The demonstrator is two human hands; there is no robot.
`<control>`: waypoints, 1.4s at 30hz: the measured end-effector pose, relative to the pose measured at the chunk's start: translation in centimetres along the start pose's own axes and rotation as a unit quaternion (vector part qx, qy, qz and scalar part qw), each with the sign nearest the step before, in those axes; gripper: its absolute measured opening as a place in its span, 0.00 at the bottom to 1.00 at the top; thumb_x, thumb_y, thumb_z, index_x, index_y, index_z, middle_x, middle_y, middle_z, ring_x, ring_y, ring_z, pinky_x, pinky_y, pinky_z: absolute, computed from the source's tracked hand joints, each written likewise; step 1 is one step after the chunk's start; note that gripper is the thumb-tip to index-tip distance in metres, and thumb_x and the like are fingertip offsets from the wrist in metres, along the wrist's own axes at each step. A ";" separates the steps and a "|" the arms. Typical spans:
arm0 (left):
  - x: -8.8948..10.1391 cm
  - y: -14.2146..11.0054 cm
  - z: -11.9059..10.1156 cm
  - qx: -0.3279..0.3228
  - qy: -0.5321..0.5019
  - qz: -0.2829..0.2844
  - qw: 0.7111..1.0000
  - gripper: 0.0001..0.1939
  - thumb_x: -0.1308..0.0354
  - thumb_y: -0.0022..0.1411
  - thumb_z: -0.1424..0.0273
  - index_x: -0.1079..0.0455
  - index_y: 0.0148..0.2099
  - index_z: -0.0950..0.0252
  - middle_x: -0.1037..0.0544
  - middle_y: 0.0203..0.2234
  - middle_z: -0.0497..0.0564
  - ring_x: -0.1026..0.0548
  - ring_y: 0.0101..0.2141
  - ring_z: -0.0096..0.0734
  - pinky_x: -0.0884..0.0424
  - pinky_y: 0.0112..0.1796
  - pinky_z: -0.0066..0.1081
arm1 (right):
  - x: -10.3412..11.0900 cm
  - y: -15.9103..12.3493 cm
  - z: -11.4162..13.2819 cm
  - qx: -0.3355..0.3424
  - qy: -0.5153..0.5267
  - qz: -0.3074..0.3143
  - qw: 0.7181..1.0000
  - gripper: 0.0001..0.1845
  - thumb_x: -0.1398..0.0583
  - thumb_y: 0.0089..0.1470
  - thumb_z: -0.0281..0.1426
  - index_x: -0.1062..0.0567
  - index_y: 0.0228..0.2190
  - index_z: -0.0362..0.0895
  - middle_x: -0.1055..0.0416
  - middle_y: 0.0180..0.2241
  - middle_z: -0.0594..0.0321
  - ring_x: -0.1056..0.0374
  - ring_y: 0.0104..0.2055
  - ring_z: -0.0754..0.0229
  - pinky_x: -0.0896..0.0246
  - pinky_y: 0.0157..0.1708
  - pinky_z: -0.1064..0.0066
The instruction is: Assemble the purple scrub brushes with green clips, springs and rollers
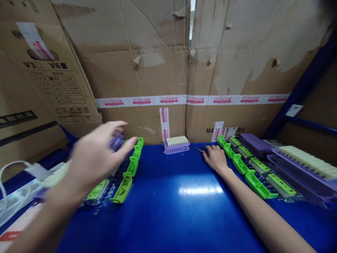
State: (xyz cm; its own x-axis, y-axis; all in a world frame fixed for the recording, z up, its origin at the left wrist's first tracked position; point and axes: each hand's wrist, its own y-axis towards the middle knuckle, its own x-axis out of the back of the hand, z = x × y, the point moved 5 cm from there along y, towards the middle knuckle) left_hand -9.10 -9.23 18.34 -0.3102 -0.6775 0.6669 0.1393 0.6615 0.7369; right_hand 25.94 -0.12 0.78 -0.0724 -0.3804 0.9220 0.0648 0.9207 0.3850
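Note:
My left hand (92, 158), smeared by motion, hovers over the left row of parts with thumb and forefinger apart; nothing shows between them. Below and beside it run bright green curved pieces (122, 189) and clear parts with green tops (98, 189). On the blue table, my right hand (216, 158) rests with its fingers curled around a thin pointed metal tool (199, 149). Only the tool's tip shows. Right of that hand lies another row of green curved pieces (240, 164), alongside clear green-topped parts (259, 165).
A purple piece with cream ridges (177, 144) sits at the table's back, against the cardboard wall (142, 77). Larger purple pieces (289, 168) with cream rows stand at right. A white power strip (23, 195) with a cable lies at left. Blue frame posts (292, 88) bound the right side.

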 end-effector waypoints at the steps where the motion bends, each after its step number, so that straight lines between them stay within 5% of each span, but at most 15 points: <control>1: -2.2 1.0 -1.3 -0.009 -0.002 0.022 1.000 0.26 0.47 0.59 0.53 0.35 0.53 0.64 0.26 0.44 0.49 0.28 0.44 0.34 0.33 0.48 0.39 | 0.0 0.0 0.0 0.000 0.001 0.000 1.000 0.18 0.50 0.60 0.36 0.29 0.45 0.41 0.30 0.41 0.51 0.37 0.45 0.50 0.48 0.38 0.65; 7: -18.1 1.7 -6.0 -0.024 -0.039 0.127 0.991 0.32 0.46 0.59 0.56 0.44 0.60 0.69 0.36 0.54 0.65 0.36 0.55 0.52 0.37 0.52 0.47 | 0.1 0.0 0.1 0.000 0.008 0.005 1.000 0.17 0.50 0.60 0.35 0.28 0.44 0.41 0.28 0.40 0.51 0.35 0.44 0.50 0.48 0.38 0.64; 12: -23.6 -0.8 -5.4 -0.058 -0.053 0.150 0.985 0.32 0.45 0.59 0.55 0.46 0.61 0.66 0.42 0.59 0.67 0.40 0.58 0.55 0.40 0.53 0.49 | -0.1 0.3 0.1 -0.008 0.012 0.028 1.000 0.17 0.51 0.61 0.35 0.29 0.44 0.41 0.26 0.39 0.52 0.32 0.42 0.52 0.47 0.37 0.66; 17: -24.6 -1.3 -4.7 -0.088 -0.089 0.139 0.982 0.28 0.48 0.62 0.57 0.45 0.61 0.64 0.40 0.58 0.63 0.36 0.56 0.48 0.37 0.53 0.43 | 0.0 0.4 0.1 -0.010 0.003 0.031 0.999 0.16 0.51 0.61 0.35 0.29 0.43 0.41 0.26 0.39 0.52 0.31 0.41 0.53 0.46 0.36 0.67; 32: -23.4 -2.0 -4.6 -0.075 -0.125 0.114 0.983 0.28 0.43 0.59 0.57 0.41 0.57 0.64 0.33 0.52 0.58 0.32 0.53 0.44 0.36 0.53 0.39 | 0.0 0.2 0.3 0.003 -0.002 0.017 1.000 0.18 0.51 0.61 0.37 0.29 0.45 0.40 0.27 0.39 0.52 0.32 0.42 0.51 0.46 0.36 0.66; 42: -23.6 -1.6 -3.2 0.076 -0.138 0.147 0.977 0.42 0.38 0.50 0.50 0.48 0.60 0.65 0.27 0.50 0.62 0.28 0.50 0.49 0.33 0.47 0.41 | 0.0 0.2 -0.1 -0.001 0.003 0.011 1.000 0.19 0.50 0.60 0.36 0.30 0.48 0.41 0.28 0.41 0.51 0.33 0.44 0.50 0.46 0.38 0.64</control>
State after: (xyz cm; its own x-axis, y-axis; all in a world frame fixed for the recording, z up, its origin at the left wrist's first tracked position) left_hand 0.99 4.64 1.76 -0.5219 -0.3527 0.7766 0.1261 0.8686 0.4792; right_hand 26.06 0.08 0.86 -0.0652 -0.3612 0.9302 0.0677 0.9284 0.3653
